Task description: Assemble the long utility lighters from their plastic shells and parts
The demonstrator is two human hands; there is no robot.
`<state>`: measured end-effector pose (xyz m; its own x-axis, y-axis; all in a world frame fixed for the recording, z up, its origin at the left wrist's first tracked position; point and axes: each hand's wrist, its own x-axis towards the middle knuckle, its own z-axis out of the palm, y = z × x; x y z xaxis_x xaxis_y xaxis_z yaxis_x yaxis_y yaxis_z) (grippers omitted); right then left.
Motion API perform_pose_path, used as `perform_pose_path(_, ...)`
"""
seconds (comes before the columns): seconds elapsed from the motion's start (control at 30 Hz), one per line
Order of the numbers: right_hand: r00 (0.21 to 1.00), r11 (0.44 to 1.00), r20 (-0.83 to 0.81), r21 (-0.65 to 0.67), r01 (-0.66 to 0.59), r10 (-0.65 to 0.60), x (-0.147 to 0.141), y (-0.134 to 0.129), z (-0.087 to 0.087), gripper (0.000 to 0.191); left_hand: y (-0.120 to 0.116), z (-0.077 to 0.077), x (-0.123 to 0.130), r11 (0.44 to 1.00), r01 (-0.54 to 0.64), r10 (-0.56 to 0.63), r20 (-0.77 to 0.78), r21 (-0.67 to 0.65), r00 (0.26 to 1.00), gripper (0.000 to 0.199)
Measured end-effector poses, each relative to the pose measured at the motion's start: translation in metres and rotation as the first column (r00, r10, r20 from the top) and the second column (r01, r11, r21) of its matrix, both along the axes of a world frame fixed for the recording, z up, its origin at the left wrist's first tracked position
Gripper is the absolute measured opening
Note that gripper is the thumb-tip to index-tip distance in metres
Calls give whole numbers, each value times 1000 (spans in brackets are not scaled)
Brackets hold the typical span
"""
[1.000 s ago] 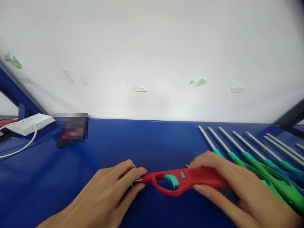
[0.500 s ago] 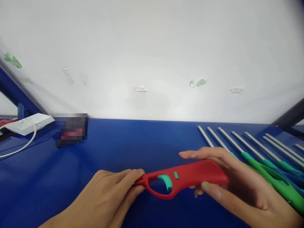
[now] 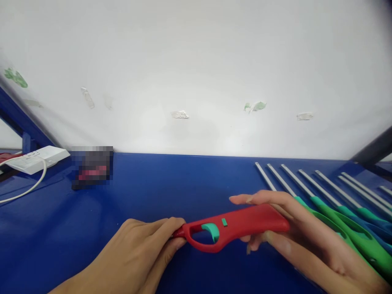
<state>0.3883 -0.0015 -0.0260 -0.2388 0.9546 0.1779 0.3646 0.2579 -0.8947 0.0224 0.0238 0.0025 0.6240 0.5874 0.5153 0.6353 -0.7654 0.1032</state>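
A red gas lighter (image 3: pixel 245 222) with a teal trigger and a small teal switch is held level above the blue tabletop. My left hand (image 3: pixel 143 245) pinches it at the nozzle end, its fingers closed and covering the metal tube. Around the broad handle end curls my right hand (image 3: pixel 306 241), thumb along the near side and fingers over the top and underneath. The trigger loop lies uncovered between the two hands.
On the right, several lighters with metal tubes lie in a row, among them a green lighter (image 3: pixel 358 234). At the left are a white power strip (image 3: pixel 41 158) with a cable and a pixelated dark object (image 3: pixel 94 167). A white wall (image 3: pixel 196 73) stands behind the blue table (image 3: pixel 171 183).
The red lighter has shifted slightly left and its handle a little up. My right hand's thumb and lower fingers have moved slightly along the handle; my left hand is nearly still.
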Motion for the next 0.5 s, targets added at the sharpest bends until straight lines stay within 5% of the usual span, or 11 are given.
perform_pose_path(0.5,990,977,143,211,-18,-13,-3,10,16,40,2,4,4,998,7,-5,32,-58,999,67)
